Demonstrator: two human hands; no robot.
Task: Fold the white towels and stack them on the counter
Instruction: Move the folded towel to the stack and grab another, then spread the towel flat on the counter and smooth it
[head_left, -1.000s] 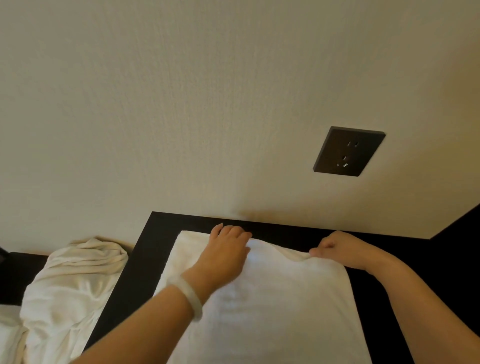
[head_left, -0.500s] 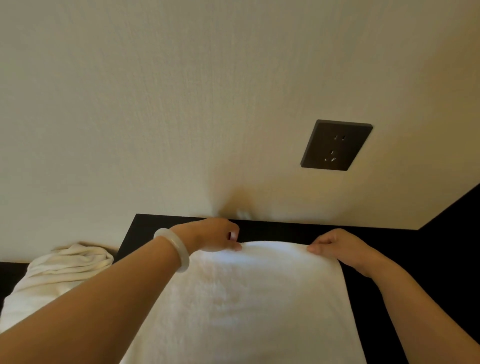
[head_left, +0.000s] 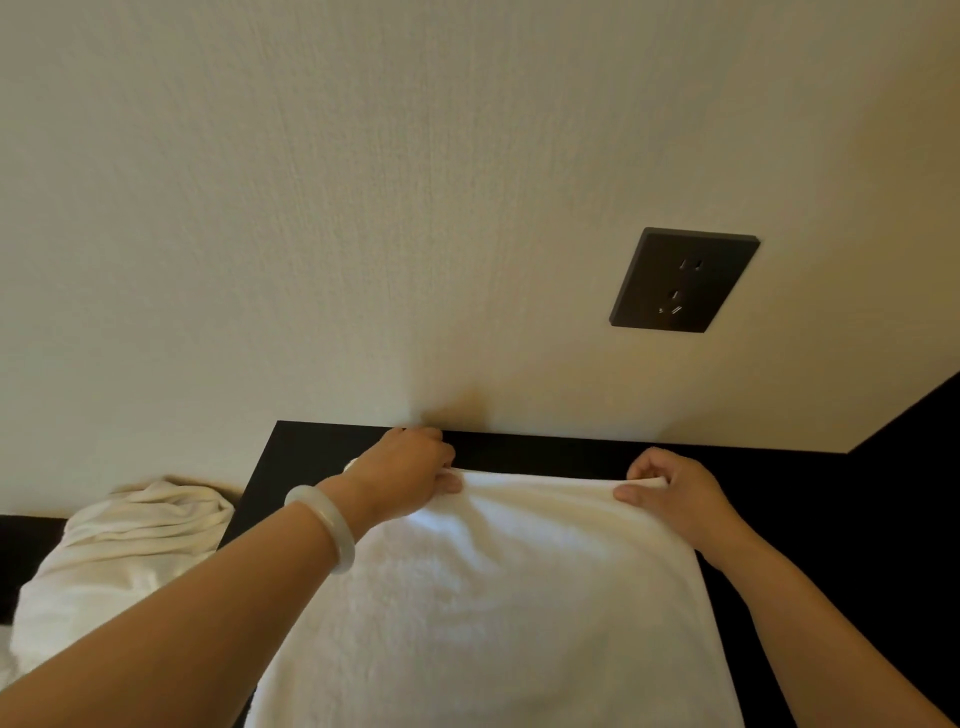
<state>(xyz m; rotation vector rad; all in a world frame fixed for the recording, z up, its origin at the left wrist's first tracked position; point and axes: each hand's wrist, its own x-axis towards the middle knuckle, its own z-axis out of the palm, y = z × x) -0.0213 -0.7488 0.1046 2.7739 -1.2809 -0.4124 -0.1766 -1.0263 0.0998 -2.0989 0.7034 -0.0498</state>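
Note:
A white towel (head_left: 509, 597) lies spread on the black counter (head_left: 810, 519), running from the far edge down out of the frame. My left hand (head_left: 408, 475), with a pale bangle on the wrist, grips the towel's far left corner. At the far right corner my right hand (head_left: 670, 491) pinches the hem between thumb and curled fingers. The far edge is lifted slightly off the counter between the two hands.
A heap of crumpled white towels (head_left: 124, 561) sits left of the counter, lower down. The cream wall (head_left: 415, 208) rises right behind the counter and carries a dark socket plate (head_left: 683, 280). Black counter surface continues to the right.
My left hand went from lying flat on the towel to gripping its far left corner. The right hand stayed on the far right corner, and the far edge now lifts.

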